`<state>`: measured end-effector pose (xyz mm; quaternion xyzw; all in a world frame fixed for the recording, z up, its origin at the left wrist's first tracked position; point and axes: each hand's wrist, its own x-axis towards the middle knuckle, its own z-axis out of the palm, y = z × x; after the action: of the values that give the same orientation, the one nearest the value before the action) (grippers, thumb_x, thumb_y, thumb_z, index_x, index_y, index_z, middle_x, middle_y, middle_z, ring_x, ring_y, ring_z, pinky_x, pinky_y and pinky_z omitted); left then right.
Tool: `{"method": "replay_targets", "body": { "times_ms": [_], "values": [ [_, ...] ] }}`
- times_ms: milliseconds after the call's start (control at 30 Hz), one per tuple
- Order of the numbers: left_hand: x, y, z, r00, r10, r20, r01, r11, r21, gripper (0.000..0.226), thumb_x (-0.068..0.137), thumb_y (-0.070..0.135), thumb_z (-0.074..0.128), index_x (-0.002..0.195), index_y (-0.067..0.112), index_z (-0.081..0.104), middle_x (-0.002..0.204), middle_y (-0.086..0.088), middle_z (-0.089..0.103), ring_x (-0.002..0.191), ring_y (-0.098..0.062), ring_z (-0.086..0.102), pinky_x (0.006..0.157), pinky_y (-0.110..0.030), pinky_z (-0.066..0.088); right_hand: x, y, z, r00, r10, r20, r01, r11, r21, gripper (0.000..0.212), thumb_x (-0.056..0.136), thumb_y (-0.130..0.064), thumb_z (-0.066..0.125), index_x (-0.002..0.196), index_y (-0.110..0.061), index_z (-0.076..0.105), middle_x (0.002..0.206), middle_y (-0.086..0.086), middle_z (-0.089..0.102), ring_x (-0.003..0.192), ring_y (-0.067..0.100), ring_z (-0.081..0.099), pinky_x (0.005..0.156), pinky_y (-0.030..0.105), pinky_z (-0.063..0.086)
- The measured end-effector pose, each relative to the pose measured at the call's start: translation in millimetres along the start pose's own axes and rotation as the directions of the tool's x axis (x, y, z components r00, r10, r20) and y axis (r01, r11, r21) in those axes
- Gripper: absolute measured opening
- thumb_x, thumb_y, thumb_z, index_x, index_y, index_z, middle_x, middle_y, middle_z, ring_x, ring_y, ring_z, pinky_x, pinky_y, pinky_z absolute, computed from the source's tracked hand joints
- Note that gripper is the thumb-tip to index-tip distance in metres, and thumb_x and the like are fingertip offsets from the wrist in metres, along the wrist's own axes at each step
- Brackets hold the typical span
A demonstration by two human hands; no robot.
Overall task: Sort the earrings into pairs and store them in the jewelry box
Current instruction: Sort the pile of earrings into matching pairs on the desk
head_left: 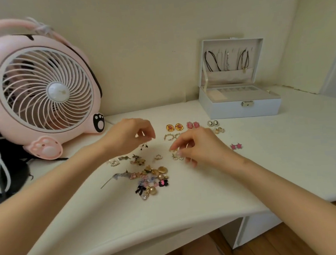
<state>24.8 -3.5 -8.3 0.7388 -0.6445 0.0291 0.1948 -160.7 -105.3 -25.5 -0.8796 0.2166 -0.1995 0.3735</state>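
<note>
Fingertips (179, 143) of the right hand (202, 146) pinched a small gold earring (173, 150). The fingers (149, 128) of the left hand (129, 135) were curled above a tiny black drop earring (144, 146); whether they held it could not be told.

Both forearms reached over a white desk (257, 170). A large pink desk fan (39, 93) with paw-print feet stood at the back left. At the back right sat the pale blue jewelry box (240, 107), its lid open and upright, with necklaces (244, 60) hanging inside the lid.

Between the hands and the near edge lay a loose pile of unsorted earrings (153, 178) in gold, pink and black. In front of the box, pairs lay side by side in a row: gold ovals with pink stones (174, 127), pink gems (192, 125) and cameos (212, 123). A pink star pair (236, 146) lay just right of the right hand. A second gold earring (177, 157) lay on the desk under the right fingers.
</note>
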Motion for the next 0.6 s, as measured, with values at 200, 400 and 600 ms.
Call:
{"method": "replay_targets", "body": {
  "times_ms": [200, 400, 600],
  "values": [
    [-22, -14, 15, 0.960, 0.066, 0.272, -0.054, 0.997, -0.051, 0.027, 0.083, 0.020, 0.066, 0.109, 0.030, 0.064, 0.111, 0.010, 0.054, 0.103, -0.006, 0.051, 0.091, -0.028, 0.043, -10, -20, 23, 0.947, 0.132, 0.293, -0.105, 0.989, -0.106, 0.064, 0.073, -0.014, 0.079, 0.131, -0.008, 0.051, 0.097, -0.001, 0.060, 0.040, 0.002, 0.058, 0.054, 0.016, 0.052],
    [-39, -29, 3, 0.965, 0.030, 0.261, -0.028, 1.000, -0.013, 0.021, 0.082, 0.023, 0.068, 0.101, 0.031, 0.063, 0.107, 0.012, 0.053, 0.095, -0.003, 0.052, 0.088, -0.032, 0.044, -3, -27, 46, 0.951, 0.116, 0.287, -0.097, 0.992, -0.079, 0.063, 0.072, -0.006, 0.079, 0.129, 0.000, 0.052, 0.101, 0.003, 0.055, 0.036, 0.004, 0.056, 0.043, 0.014, 0.048],
    [-58, -44, -8, 0.959, -0.032, 0.281, 0.041, 0.999, -0.026, 0.031, 0.079, 0.029, 0.071, 0.103, 0.043, 0.058, 0.106, 0.020, 0.049, 0.097, 0.002, 0.052, 0.089, -0.025, 0.045, 4, -41, 64, 0.954, 0.044, 0.296, -0.031, 0.998, -0.050, 0.062, 0.069, -0.011, 0.082, 0.125, -0.002, 0.056, 0.086, 0.000, 0.057, 0.040, 0.005, 0.055, 0.047, 0.021, 0.054]
  ]
}}
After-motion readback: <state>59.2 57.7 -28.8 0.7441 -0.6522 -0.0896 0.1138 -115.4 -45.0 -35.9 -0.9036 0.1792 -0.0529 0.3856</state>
